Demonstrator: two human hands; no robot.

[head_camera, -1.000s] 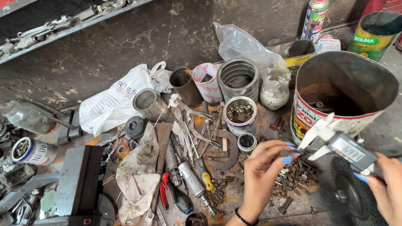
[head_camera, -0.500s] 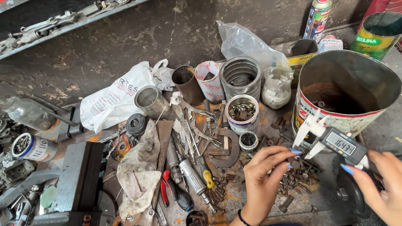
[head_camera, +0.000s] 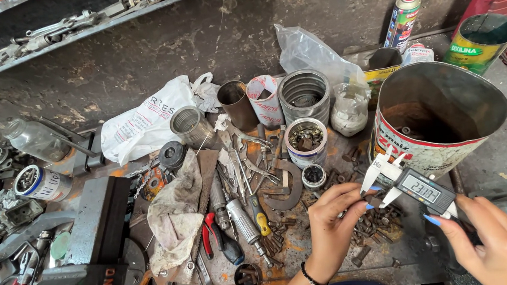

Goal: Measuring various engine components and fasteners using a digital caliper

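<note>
I see a digital caliper (head_camera: 416, 186) held low and right of centre over a cluttered, rusty workbench (head_camera: 400, 252), its grey body and small screen tilted down to the right and its pale jaws pointing up to the left. The right hand (head_camera: 501, 239) is closed around the caliper's lower end, thumb lying along the body just under the screen. The left hand (head_camera: 335, 227) comes up from the bottom edge with a dark band at the wrist; its fingertips are pinched together at the caliper's jaws around something small that I cannot make out. Directly beneath the jaws lies a pile of rusty bolts (head_camera: 376, 223), touching the bench. Just behind the caliper stands a large open metal can (head_camera: 443, 115), rusted inside. To the left of the left hand lie a yellow-handled screwdriver (head_camera: 259, 216), red-handled pliers (head_camera: 211, 232) and a dirty rag (head_camera: 174, 215). Farther back stand a small white tub of nuts (head_camera: 306, 140), a ribbed metal can (head_camera: 304, 94), a clear plastic bag (head_camera: 313, 56) and a white plastic bag (head_camera: 146, 119). A spray can (head_camera: 403, 19) and a green paint tin (head_camera: 480, 40) sit at the far right, and a dark bench vise (head_camera: 79, 264) fills the lower left corner.
</note>
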